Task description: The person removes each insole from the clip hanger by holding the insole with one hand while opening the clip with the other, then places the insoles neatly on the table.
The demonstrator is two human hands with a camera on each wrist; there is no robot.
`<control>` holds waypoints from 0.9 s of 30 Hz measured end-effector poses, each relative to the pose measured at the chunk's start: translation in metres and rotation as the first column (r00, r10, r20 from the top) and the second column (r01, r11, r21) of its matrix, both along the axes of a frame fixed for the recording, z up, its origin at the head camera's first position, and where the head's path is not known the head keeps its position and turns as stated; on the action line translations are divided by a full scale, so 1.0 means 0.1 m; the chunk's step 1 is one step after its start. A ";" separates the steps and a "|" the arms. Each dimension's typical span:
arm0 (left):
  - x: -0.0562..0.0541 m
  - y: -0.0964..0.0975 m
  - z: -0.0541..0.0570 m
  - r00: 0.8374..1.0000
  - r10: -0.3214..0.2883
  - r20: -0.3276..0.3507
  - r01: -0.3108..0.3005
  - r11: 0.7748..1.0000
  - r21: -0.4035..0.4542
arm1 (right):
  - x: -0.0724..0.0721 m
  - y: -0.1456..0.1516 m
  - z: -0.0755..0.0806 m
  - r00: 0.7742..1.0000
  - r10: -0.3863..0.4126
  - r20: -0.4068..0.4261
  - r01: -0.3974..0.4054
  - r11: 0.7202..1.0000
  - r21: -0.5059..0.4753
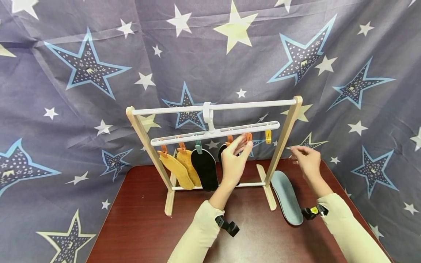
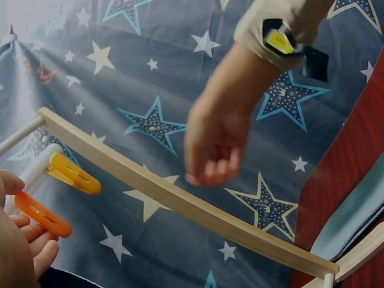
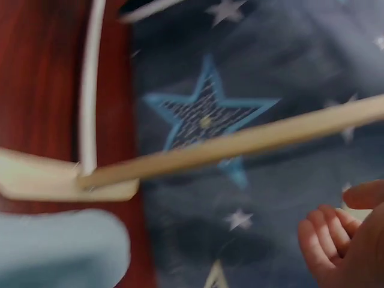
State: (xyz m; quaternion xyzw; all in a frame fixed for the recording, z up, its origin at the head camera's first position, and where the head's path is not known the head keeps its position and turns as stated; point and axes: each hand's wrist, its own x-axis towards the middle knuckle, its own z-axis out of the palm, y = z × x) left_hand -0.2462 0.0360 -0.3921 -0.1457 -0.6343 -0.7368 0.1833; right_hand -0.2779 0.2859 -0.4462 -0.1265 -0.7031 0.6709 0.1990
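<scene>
My left hand [image 1: 232,162] pinches an orange clip [image 2: 43,215] that hangs from the white hanger bar [image 1: 184,138]. No insole shows in that clip. A yellow clip [image 1: 268,136] hangs to its right. Two yellow insoles [image 1: 177,171] and a black insole [image 1: 204,170] hang from clips further left. Behind my left hand another black insole is mostly hidden. My right hand [image 1: 306,160] is raised right of the rack, fingers loosely curled with nothing in them. A grey-blue insole [image 1: 287,197] lies on the table below it.
The wooden rack [image 1: 286,135] has a white top rail [image 1: 253,105] carrying the hanger by its hook. Its feet [image 1: 269,193] stand on the reddish-brown table [image 1: 141,223]. A star-patterned cloth [image 1: 204,54] hangs close behind.
</scene>
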 end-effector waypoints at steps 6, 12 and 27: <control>0.02 -0.02 -0.01 1.000 -0.005 -0.031 0.005 1.000 0.005 | 0.15 -0.23 0.24 0.964 -0.050 -0.261 0.024 0.994 -0.102; 0.07 -0.05 -0.02 0.989 0.087 -0.122 -0.091 0.996 -0.025 | 0.31 -0.47 0.27 0.881 -0.046 -0.471 0.042 0.999 -0.018; 0.13 -0.35 -0.09 0.879 0.371 -0.299 -0.334 0.927 0.170 | 0.43 -0.96 -0.09 0.894 0.204 -0.400 -0.165 0.978 0.131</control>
